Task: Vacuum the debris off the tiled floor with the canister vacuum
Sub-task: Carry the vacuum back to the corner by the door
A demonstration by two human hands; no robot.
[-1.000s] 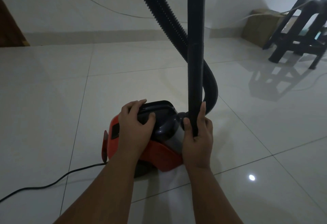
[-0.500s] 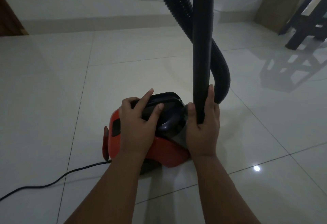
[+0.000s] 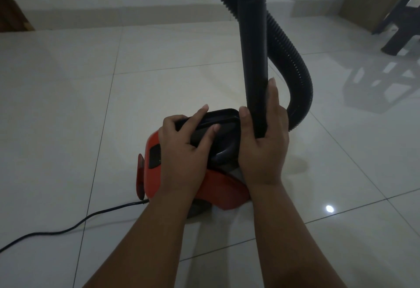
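The pale tiled floor (image 3: 68, 128) fills the view, with the red canister vacuum (image 3: 218, 186) sitting on it at the centre. Its ribbed black hose (image 3: 295, 78) loops up on the right, and the smooth black wand (image 3: 254, 60) stands upright beside it. The right hand (image 3: 261, 151) clasps the wand's lower end, thumb on one side, fingers (image 3: 272, 96) laid long on the other. The left hand (image 3: 181, 151) grips the black top handle (image 3: 225, 116), fingers curled over it, index stretched along it. A black cord (image 3: 68, 228) trails left

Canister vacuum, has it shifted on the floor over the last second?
No. The canister vacuum sits beside the same tile joint as before, power cord crossing it alike; only the camera shifted.
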